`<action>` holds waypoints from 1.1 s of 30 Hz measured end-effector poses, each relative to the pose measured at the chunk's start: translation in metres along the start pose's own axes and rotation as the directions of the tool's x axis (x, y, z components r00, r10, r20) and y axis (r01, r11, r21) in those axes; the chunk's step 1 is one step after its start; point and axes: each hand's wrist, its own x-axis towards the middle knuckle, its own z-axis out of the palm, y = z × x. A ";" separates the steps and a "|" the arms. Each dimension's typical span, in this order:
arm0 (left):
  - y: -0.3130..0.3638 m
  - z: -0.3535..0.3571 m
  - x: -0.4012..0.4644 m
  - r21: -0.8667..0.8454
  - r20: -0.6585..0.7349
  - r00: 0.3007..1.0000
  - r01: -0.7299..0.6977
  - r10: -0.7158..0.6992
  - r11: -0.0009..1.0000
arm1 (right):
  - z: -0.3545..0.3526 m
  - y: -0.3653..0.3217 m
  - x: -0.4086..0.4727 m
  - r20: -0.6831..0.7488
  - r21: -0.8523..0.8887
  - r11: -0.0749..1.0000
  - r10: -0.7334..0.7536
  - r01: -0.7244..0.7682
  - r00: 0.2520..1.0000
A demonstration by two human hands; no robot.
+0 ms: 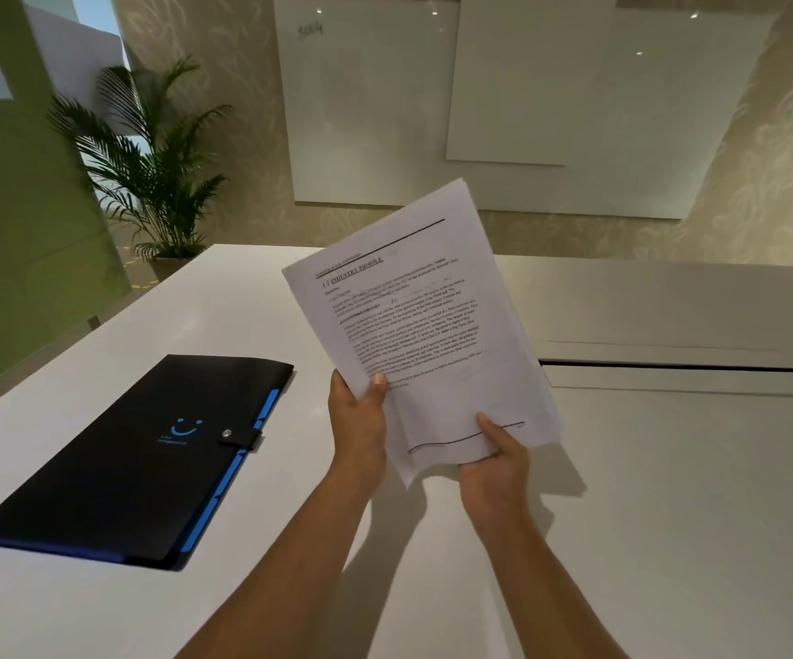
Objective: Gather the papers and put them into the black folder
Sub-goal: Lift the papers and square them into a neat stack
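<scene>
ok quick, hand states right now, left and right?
Left hand: closed on the papers, thumb on the front of the left edge.
Right hand: closed on the same papers, pinching the bottom edge.

Black flat folder with blue tabs (133,463) flat on white surface (670,516), left side, snap strap closed. Stack of printed white papers (425,335) held above surface, right of folder, well apart from it, tilted. Left hand (358,420) at stack's lower left edge, right hand (496,461) at bottom edge. Green potted palm (156,159) behind surface, far left. White wall boards (480,97) behind, beyond papers.
</scene>
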 end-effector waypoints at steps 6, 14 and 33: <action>-0.013 -0.006 -0.005 -0.070 0.050 0.994 0.102 -0.099 0.992 | -0.002 -0.007 0.006 -0.063 -0.116 0.992 -0.064 0.057 0.996; 0.002 -0.032 0.016 -0.111 0.018 0.996 0.091 -0.090 0.990 | -0.016 -0.056 0.024 -0.012 -0.467 0.873 -0.164 0.139 0.986; 0.043 -0.041 0.044 0.278 0.205 0.928 -0.358 0.309 0.891 | 0.009 -0.107 0.051 0.345 -0.665 0.634 -0.207 0.394 0.916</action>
